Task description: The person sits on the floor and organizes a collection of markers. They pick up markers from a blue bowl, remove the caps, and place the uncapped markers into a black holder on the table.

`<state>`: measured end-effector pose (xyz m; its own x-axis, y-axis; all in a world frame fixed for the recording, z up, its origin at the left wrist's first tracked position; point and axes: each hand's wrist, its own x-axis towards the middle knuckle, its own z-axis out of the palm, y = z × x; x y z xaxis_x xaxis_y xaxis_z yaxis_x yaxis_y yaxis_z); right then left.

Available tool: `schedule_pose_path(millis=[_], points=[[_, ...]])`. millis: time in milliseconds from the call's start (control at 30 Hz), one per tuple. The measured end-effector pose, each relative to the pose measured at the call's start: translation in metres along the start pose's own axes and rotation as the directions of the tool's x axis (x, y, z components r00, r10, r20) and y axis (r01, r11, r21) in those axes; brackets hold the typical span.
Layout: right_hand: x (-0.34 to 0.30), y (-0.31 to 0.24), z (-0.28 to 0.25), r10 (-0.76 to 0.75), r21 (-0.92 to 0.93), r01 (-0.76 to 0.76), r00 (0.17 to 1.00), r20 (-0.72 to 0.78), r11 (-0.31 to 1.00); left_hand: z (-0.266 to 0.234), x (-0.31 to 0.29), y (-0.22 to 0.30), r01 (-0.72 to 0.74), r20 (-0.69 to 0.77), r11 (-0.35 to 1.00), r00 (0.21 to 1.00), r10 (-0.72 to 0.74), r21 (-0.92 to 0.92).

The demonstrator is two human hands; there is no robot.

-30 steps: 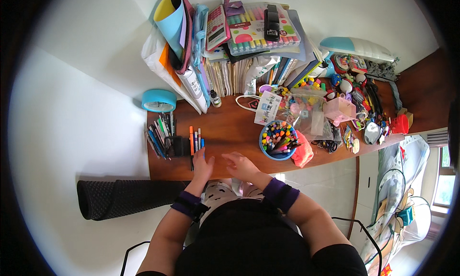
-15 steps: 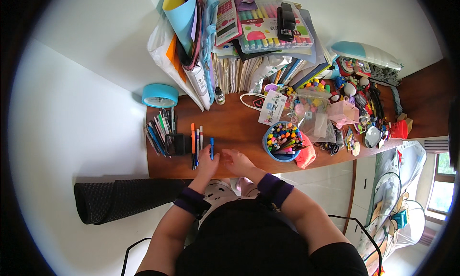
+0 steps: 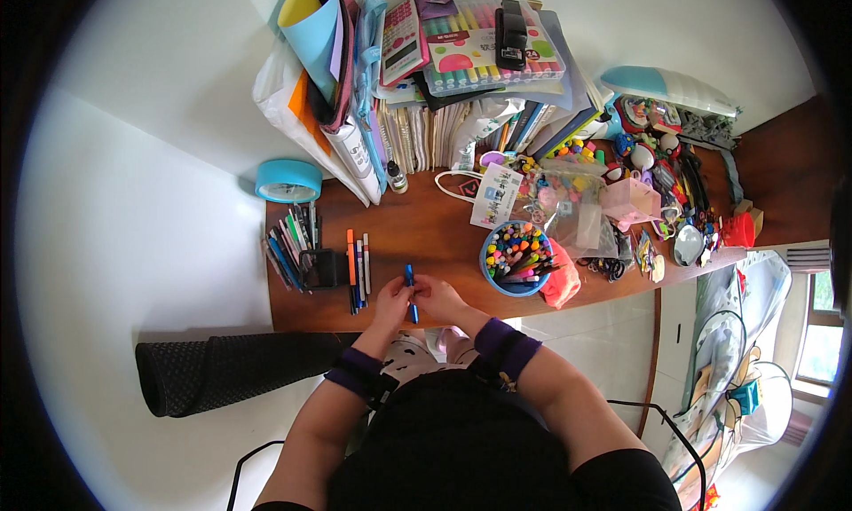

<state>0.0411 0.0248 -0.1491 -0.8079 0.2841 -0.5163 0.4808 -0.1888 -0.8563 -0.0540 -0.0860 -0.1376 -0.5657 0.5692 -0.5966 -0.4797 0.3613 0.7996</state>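
Note:
A blue pen (image 3: 409, 272) stands out lengthwise between my two hands, just over the desk's front edge. My left hand (image 3: 390, 303) is closed on it from the left with the fingers bent inward. My right hand (image 3: 437, 298) pinches it from the right, its fingertips meeting the left ones. The middle of the pen is partly hidden by the fingers. To the left of my hands, an orange pen (image 3: 351, 255) and a few slim pens (image 3: 366, 263) lie side by side on the wooden desk (image 3: 417, 227).
Left of the row is a black pen holder (image 3: 325, 270) with several pens. A blue basket (image 3: 519, 291) full of markers stands right of my hands, a coral cloth (image 3: 561, 276) beside it. Folders, a calculator (image 3: 401, 41) and a marker case (image 3: 475, 45) line the back.
My right hand has come in to meet the left and now grips the blue pen too. The pen has shifted slightly right and nearer to me.

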Motion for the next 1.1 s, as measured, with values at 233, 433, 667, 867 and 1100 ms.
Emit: schedule_pose_path(millis=[233,433,667,867,1100], points=[[-0.023,-0.018,-0.008,-0.192,0.011,0.193,0.980,-0.060,0.981,0.012,-0.022,0.028,-0.086,0.025,0.995,0.996,0.085,0.057],[-0.072,-0.061,-0.023,-0.410,-0.113,0.394,0.873,-0.266,0.912,0.030,-0.043,0.045,-0.298,0.038,0.947,0.954,0.296,0.118],[-0.128,-0.089,-0.052,-0.536,-0.177,0.508,0.766,-0.354,0.843,0.076,-0.088,0.105,-0.441,0.193,0.886,0.890,0.413,0.141],[-0.170,-0.103,-0.076,-0.673,-0.461,0.497,0.616,-0.410,0.735,0.109,-0.096,0.114,-0.516,0.362,0.855,0.805,0.469,0.040],[-0.182,-0.085,-0.089,-0.639,-0.481,0.432,0.613,-0.464,0.763,0.139,-0.089,0.103,-0.553,0.406,0.832,0.770,0.492,0.041]])
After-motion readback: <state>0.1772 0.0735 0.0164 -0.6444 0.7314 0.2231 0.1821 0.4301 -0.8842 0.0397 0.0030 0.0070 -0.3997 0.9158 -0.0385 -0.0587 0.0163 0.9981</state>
